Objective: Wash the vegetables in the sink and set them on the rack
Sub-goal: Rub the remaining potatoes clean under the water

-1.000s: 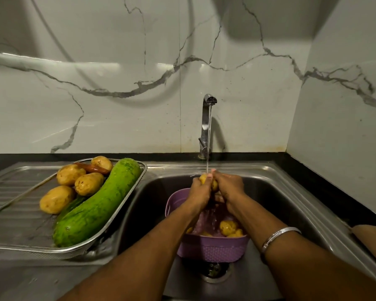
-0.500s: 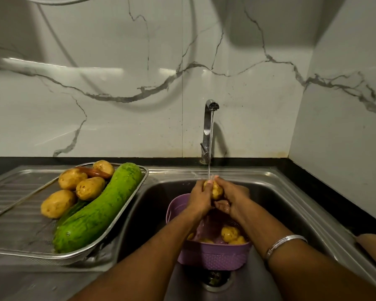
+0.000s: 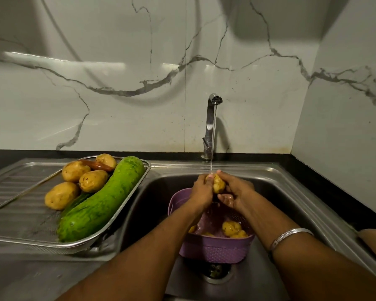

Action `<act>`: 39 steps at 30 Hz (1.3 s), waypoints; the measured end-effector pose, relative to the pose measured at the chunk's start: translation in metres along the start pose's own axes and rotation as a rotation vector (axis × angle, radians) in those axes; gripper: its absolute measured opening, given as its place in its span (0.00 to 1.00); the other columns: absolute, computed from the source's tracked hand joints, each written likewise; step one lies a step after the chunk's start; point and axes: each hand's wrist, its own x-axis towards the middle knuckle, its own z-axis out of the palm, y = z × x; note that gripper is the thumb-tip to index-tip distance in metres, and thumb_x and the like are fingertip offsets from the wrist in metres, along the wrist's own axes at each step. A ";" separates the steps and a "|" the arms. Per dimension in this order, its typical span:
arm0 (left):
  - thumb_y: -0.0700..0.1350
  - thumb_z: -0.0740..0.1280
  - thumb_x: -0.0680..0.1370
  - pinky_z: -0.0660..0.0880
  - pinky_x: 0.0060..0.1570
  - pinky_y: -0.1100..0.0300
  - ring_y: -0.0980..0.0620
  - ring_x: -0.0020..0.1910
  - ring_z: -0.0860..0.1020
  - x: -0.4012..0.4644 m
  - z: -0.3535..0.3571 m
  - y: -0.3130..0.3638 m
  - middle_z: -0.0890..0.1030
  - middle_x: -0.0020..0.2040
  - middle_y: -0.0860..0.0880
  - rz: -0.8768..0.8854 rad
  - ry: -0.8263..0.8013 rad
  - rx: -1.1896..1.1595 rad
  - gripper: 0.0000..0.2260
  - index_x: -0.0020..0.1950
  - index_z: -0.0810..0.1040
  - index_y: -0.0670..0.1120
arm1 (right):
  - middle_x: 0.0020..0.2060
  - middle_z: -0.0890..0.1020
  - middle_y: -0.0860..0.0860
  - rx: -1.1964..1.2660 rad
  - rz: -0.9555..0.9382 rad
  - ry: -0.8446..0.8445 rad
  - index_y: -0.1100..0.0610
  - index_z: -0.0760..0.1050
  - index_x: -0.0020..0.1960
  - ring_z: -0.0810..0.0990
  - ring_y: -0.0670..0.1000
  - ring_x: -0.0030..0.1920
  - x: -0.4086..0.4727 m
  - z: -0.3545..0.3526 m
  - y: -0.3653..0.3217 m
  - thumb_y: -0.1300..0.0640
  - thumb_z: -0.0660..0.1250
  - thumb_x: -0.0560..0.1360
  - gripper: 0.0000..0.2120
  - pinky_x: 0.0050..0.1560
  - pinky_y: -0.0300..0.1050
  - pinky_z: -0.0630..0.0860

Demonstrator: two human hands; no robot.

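Two hands wash one potato under the tap.

The left hand (image 3: 201, 189) and the right hand (image 3: 234, 192) are close together, both curled around one small potato (image 3: 218, 185) held above the sink (image 3: 291, 192). A thin stream of water (image 3: 213, 140) falls from the one tap (image 3: 211, 124) onto it. Below the hands, one purple basket (image 3: 215, 248) sits in the sink with about two more potatoes (image 3: 231, 228) showing; others may be hidden. On the left, one metal rack (image 3: 30, 218) holds four potatoes (image 3: 61, 195), one big green gourd (image 3: 102, 203), one thinner green vegetable (image 3: 77, 203) partly hidden under it, and one reddish-brown vegetable (image 3: 96, 165). One silver bangle (image 3: 289, 235) is on the right wrist.
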 end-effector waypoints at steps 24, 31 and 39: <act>0.40 0.70 0.78 0.79 0.30 0.61 0.47 0.36 0.81 0.010 -0.014 -0.003 0.84 0.43 0.39 -0.236 0.254 -0.365 0.06 0.51 0.83 0.39 | 0.44 0.87 0.56 -0.289 -0.198 -0.266 0.53 0.84 0.56 0.85 0.50 0.40 -0.008 0.003 0.003 0.66 0.69 0.78 0.12 0.37 0.41 0.83; 0.51 0.74 0.76 0.83 0.48 0.54 0.48 0.45 0.84 0.013 -0.013 -0.014 0.86 0.45 0.45 -0.156 0.193 -0.199 0.10 0.51 0.84 0.46 | 0.48 0.85 0.58 -0.339 -0.138 -0.353 0.51 0.82 0.59 0.83 0.55 0.46 -0.010 -0.010 0.002 0.57 0.63 0.83 0.10 0.42 0.45 0.82; 0.44 0.74 0.76 0.83 0.49 0.47 0.46 0.47 0.81 0.017 -0.004 -0.013 0.81 0.48 0.42 -0.164 0.276 -0.243 0.11 0.53 0.75 0.45 | 0.45 0.82 0.59 -0.474 -0.138 -0.198 0.55 0.75 0.62 0.82 0.54 0.40 -0.011 0.003 0.016 0.45 0.59 0.84 0.16 0.39 0.48 0.85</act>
